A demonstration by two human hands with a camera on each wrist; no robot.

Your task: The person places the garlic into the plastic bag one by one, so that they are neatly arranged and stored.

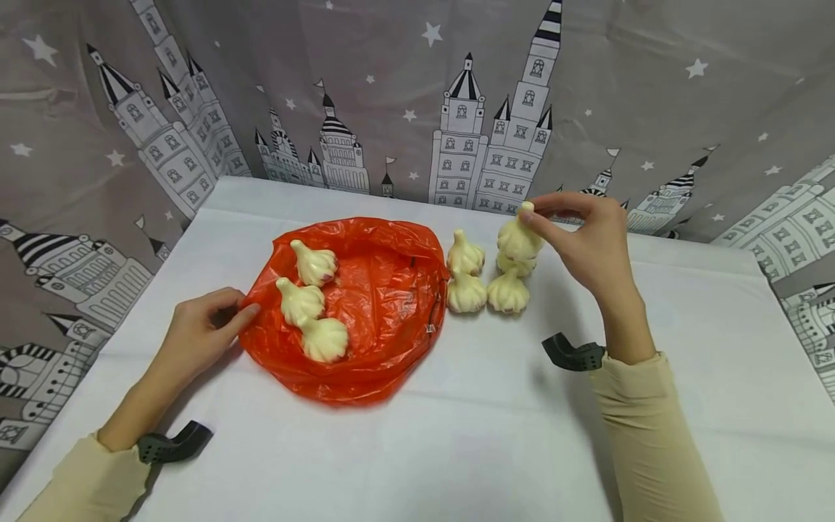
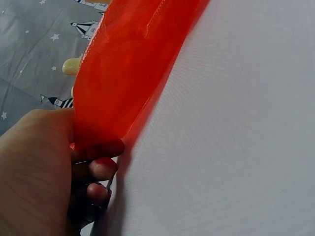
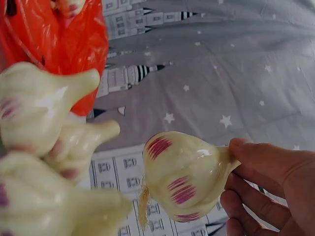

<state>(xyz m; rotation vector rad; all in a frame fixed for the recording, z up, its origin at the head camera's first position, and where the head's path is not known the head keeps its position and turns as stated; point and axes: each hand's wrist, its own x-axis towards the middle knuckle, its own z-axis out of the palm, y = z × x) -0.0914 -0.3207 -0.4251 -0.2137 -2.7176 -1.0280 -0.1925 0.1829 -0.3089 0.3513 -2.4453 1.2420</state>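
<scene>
A red plastic bag point(image 1: 385, 370) lies spread with its mouth wide, and three garlic bulbs point(image 1: 325, 341) sit inside at its left. My left hand point(image 1: 202, 330) pinches the bag's left rim between thumb and fingers; the left wrist view shows the red film point(image 2: 123, 73) rising from that grip. My right hand point(image 1: 587, 243) pinches a garlic bulb point(image 1: 520, 238) by its stem. In the right wrist view this bulb point(image 3: 184, 177) shows purple streaks and a tuft of root threads. Several more bulbs point(image 1: 466, 293) stand right of the bag, one partly hidden behind the held bulb.
All of this lies on a white-covered table point(image 1: 496, 435). Behind it hangs a grey cloth point(image 1: 391, 58) printed with castles and stars. A black wrist mount point(image 1: 574, 354) juts from the right wrist, another point(image 1: 175, 442) from the left.
</scene>
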